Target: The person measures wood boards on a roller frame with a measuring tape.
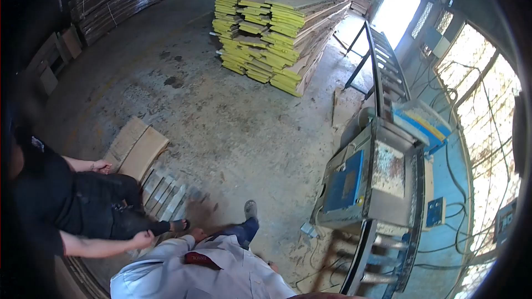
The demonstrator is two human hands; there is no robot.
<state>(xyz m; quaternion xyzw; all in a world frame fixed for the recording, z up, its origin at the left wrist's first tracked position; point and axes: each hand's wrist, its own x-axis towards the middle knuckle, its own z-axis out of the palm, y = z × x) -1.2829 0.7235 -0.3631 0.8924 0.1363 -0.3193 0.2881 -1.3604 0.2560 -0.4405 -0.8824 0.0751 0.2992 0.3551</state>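
Note:
Low in the view, my left hand (pixel 198 235) shows only in small part at the end of a light sleeve, in front of my shirt and near my dark trousers. My right hand (pixel 272 266) is a small patch of skin at the right side of my light shirt (pixel 244 277). The fingers of both hands are too hidden to make out, and no held object shows. A grey shoe (pixel 251 209) stands on the concrete floor beyond my body.
At left is a co-worker in black (pixel 83 205), beside a pallet (pixel 163 192) and boards (pixel 136 147). Yellow-edged planks (pixel 282 27) are stacked ahead. A machine (pixel 354 182) with roller conveyors (pixel 382 66) stands at right, with cables hanging along the wall.

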